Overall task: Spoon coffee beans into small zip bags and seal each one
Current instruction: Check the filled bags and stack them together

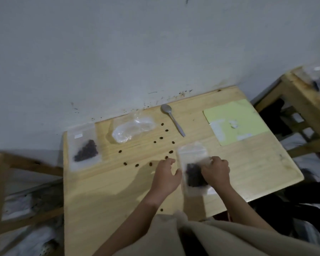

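Both hands (192,172) on bag (193,163) (beans inside)

Readable text: none can be made out anywhere.
Zip bag at the left of the counter (84,145): a small white label patch is carried near its top, but it is blurred and no writing can be read.
Green sheet at the right of the counter (236,121): pale patches are seen on it; no letters or numbers can be told.
Zip bag held upright (193,163): no print is seen on it.
Spoon (172,119): no mark or brand is shown.
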`<action>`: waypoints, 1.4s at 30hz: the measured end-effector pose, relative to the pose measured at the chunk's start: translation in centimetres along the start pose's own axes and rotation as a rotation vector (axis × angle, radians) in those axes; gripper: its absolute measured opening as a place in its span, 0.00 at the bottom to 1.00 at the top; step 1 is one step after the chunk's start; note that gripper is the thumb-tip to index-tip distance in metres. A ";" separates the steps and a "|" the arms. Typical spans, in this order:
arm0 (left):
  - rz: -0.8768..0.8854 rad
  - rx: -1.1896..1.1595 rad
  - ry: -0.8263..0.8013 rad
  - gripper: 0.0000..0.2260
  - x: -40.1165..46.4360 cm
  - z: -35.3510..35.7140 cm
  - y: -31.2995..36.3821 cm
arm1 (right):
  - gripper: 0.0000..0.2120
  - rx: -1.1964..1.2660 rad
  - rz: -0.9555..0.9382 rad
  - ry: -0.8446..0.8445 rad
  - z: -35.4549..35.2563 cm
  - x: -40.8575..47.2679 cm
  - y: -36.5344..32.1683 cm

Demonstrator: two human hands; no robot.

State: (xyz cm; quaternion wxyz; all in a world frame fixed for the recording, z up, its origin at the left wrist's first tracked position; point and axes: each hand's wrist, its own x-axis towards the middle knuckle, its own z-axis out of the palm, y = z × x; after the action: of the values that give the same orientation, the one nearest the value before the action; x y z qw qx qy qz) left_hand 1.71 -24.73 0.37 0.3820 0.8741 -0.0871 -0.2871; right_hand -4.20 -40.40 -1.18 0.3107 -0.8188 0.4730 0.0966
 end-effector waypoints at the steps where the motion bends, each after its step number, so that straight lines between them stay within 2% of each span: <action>1: -0.023 0.008 -0.019 0.19 0.2 0.9 0.5 | 0.20 0.003 0.005 -0.020 -0.3 0.2 0.2; 5: -0.090 0.018 -0.029 0.20 0.8 3.7 2.1 | 0.19 0.050 -0.019 -0.099 -1.0 1.1 0.7; 9: -0.115 -0.029 0.119 0.15 0.7 4.7 3.2 | 0.20 0.128 -0.122 -0.080 -1.7 1.9 1.7; 12: -0.064 -0.173 0.214 0.10 0.6 4.8 4.0 | 0.17 0.218 -0.169 -0.072 -2.7 2.8 2.0; 18: -0.057 -0.530 0.291 0.20 1.3 4.9 6.5 | 0.09 0.405 -0.245 -0.127 -6.0 5.9 2.1; 22: -0.014 -0.624 0.353 0.20 1.8 5.5 8.3 | 0.09 0.439 -0.200 -0.008 -8.9 10.4 2.9; 26: -0.016 -0.642 0.377 0.18 2.3 6.2 9.8 | 0.13 0.301 -0.202 0.129 -11.3 16.1 4.0; 30: -0.069 -0.710 0.372 0.18 2.4 6.7 10.7 | 0.15 0.133 -0.222 0.107 -11.6 20.5 4.2; 36: -0.075 -0.730 0.388 0.18 2.8 6.3 11.5 | 0.08 -0.056 -0.198 0.082 -10.6 22.2 2.4; 39: -0.073 -0.726 0.389 0.18 3.2 5.9 12.1 | 0.06 0.078 -0.210 0.091 -11.2 21.7 1.9; 42: -0.068 -0.733 0.382 0.18 3.6 5.6 12.7 | 0.06 0.362 -0.234 0.051 -12.6 19.4 1.0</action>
State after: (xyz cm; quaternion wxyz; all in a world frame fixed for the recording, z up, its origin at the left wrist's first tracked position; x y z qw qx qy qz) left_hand 2.36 -38.35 4.86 0.6677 0.7200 0.1223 -0.1443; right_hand 3.64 -62.14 -0.42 0.4498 -0.8011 0.3920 -0.0474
